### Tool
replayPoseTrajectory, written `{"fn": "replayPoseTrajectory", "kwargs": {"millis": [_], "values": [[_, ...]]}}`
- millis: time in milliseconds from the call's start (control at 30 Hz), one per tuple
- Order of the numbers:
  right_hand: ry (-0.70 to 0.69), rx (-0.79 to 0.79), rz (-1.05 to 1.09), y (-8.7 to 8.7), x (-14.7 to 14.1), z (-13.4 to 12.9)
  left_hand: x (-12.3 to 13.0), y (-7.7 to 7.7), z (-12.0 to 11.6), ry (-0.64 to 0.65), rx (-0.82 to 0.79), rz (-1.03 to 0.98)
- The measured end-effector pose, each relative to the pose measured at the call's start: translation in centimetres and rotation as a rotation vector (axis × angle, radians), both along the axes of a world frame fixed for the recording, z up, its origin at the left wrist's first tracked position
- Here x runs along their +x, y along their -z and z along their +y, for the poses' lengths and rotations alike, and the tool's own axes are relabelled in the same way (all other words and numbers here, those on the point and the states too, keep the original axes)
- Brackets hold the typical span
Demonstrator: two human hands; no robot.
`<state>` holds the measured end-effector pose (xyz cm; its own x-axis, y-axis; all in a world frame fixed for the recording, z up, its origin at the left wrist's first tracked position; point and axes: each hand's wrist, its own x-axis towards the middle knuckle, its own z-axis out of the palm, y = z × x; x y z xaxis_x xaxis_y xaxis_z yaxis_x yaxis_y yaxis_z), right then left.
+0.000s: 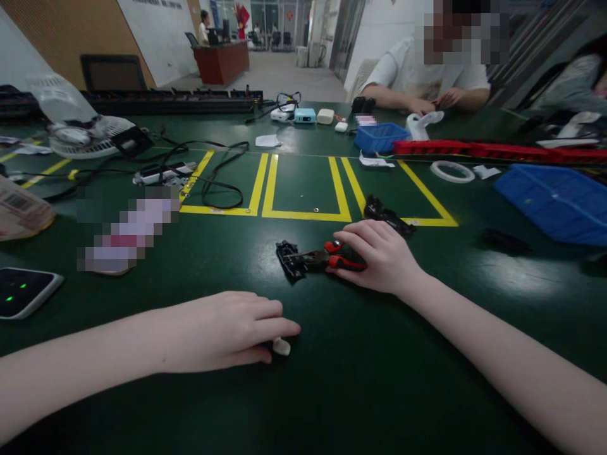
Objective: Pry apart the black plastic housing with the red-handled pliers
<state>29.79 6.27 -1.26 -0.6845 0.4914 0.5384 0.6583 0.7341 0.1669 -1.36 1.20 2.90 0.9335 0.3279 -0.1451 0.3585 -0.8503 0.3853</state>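
While a green table (341, 385) spreads beneath everything, a blue bin (559, 205) sits at 3 o'clock from the view's centre. Of 2 bare hands, the left hand (227, 330), at 7 o'clock, curls over a white piece (282, 347) by its fingertips, whether pinched I cannot tell; the right hand (377, 256), at 4 o'clock, grasps red-handled pliers (317, 256), tips pointing to 9 o'clock, over a black part (294, 268).

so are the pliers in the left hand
No, the right hand holds the red-handled pliers, well apart from the left hand.
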Motion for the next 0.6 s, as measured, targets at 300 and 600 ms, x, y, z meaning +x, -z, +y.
{"fn": "replayPoseTrajectory", "kwargs": {"millis": [300, 600], "values": [[0.010, -0.016, -0.007, 0.0, 0.0, 0.0, -0.2, -1.0, -0.8, -0.032, -0.184, 0.035], [0.010, -0.029, -0.007, 0.0, -0.1, 0.0, -0.2, -1.0, 1.4, -0.167, -0.180, -0.012]]}}
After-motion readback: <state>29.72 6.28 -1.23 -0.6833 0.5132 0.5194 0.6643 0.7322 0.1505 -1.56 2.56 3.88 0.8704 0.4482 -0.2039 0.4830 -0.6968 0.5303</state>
